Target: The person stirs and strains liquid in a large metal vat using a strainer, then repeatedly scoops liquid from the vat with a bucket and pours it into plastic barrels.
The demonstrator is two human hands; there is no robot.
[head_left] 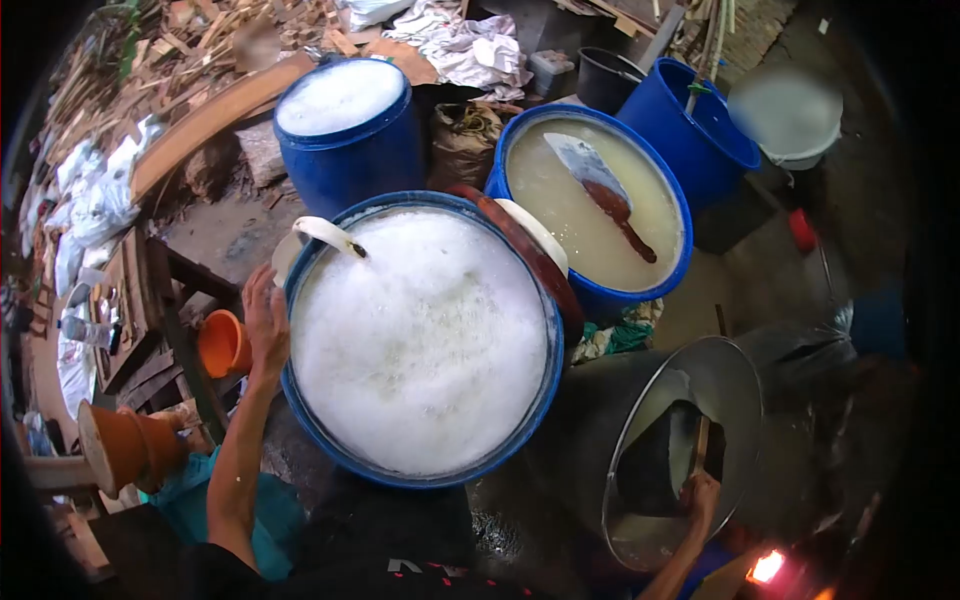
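Note:
In front of me a blue barrel (553, 400) is filled to near its rim with white foam (420, 340). My left hand (266, 318) lies along the barrel's outer left side, fingers stretched out. Close above those fingers, a pale curved handle (330, 235) hooks over the rim. My right hand (703, 492) is closed around the wooden handle (701, 447) of a dark scoop (650, 460). The scoop is inside a large metal pot (752, 400) with pale liquid. How far it dips into the liquid I cannot tell.
A blue tub (684, 240) of cloudy liquid has a brown-and-white paddle (605, 195) in it. Behind stand a foam-topped blue barrel (350, 165) and another blue barrel (640, 135). An orange bucket (224, 344) lies at left. Fire (767, 566) glows lower right, near the pot.

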